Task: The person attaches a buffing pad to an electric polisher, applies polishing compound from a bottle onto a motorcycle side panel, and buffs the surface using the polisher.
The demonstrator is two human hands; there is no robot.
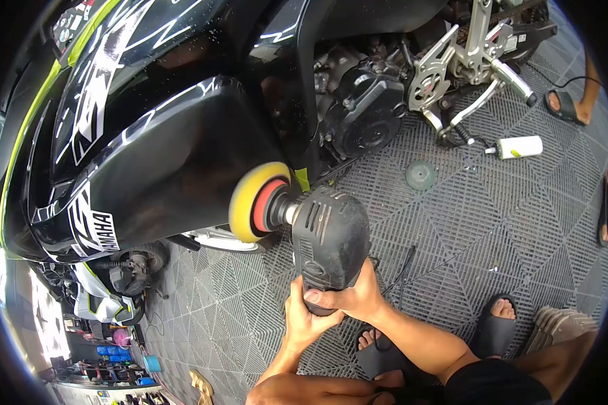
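A black polisher (331,233) with a yellow foam pad (250,202) on a red backing plate is in the middle of the view. The pad's face lies against, or very near, the lower edge of a glossy black motorcycle fairing (189,162); I cannot tell which. My left hand (305,322) is wrapped round the bottom of the polisher's body. From the other side my right hand (355,297) grips it too, its thumb lying across the front. A bit of yellow-green tape (302,179) sticks out behind the pad at the fairing's edge.
Engine cover (368,121) and silver footrest (513,81) stand at upper right. On the grey grated floor (446,229) lie a white bottle (519,147) and a round translucent disc (421,175). Another person's sandalled foot (566,106) is at far right. A second motorcycle (108,290) stands lower left.
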